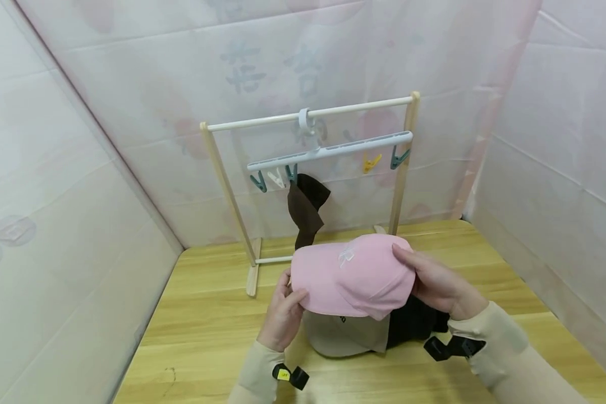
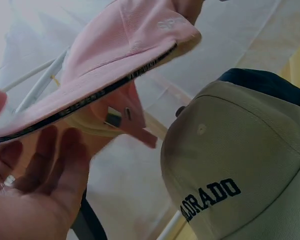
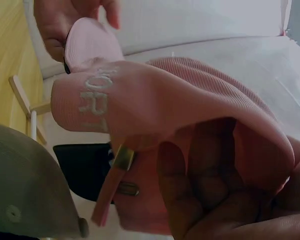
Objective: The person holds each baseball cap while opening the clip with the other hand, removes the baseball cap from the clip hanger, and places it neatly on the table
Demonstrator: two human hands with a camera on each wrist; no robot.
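Both hands hold a pink cap [image 1: 352, 274] above the wooden table. My left hand [image 1: 289, 294] pinches its brim, thumb on top and fingers underneath. My right hand [image 1: 415, 276] grips the back of the crown, thumb outside. The left wrist view looks up at the pink cap [image 2: 105, 60], with the left hand's fingers [image 2: 55, 165] below the brim. The right wrist view shows the right hand's fingers [image 3: 215, 180] inside the pink cap [image 3: 165, 100], with its strap and buckle hanging down. Below lie a beige cap [image 1: 344, 335] lettered "COLORADO" [image 2: 212, 199] and a dark cap [image 1: 416, 321].
A wooden rack [image 1: 409, 168] stands at the back of the table [image 1: 202, 325]. A white clip hanger [image 1: 328, 151] hangs from its rail, and a brown cap [image 1: 305, 209] is clipped to it. Pale sheeted walls close in the table on three sides.
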